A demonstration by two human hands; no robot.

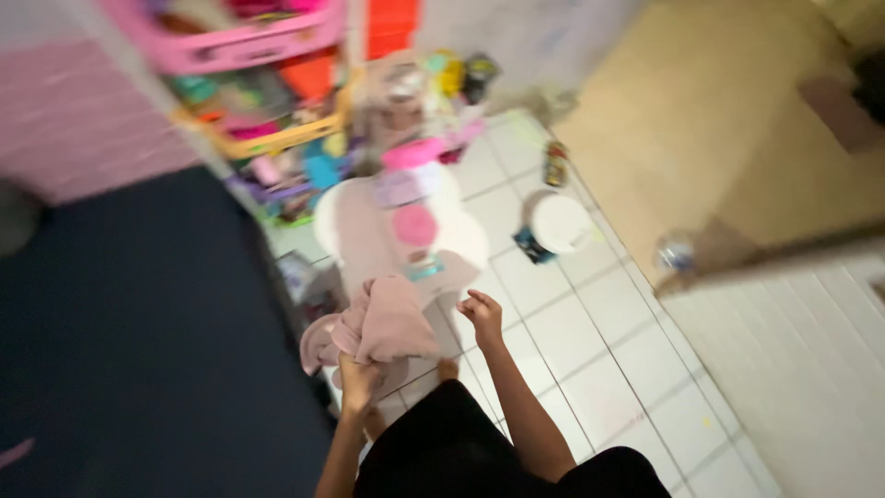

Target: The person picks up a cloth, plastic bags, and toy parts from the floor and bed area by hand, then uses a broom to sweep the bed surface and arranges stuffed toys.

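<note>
Head view, looking down; frame is motion-blurred throughout.

Left hand (358, 380): forearm rises from the bottom edge, wrist bent up, fingers closed in a fist around the lower end of a pink cloth (380, 327). The cloth bunches above the fist and droops to the left in a loose fold. It hangs in the air over the floor, near the edge of the dark mat (138, 341).

Right hand (481, 314): forearm runs up from the lower right, elbow low, hand raised just right of the cloth and not touching it. Fingers are loosely curled and a little apart, holding nothing. Blur hides finer detail of the fingertips.

A black garment (442, 452) covers the person's lap or legs at the bottom edge; a bare foot shows just above it.

Floor (590, 341): white square tiles with grey joints. A white toy table (369, 231) with pink parts stands beyond the hands. A white round lid or tub (558, 224) lies to its right on the tiles. A pink and yellow shelf rack (258, 83) full of coloured toys stands at the far left corner. A tan door or panel (719, 138) fills the upper right.
</note>
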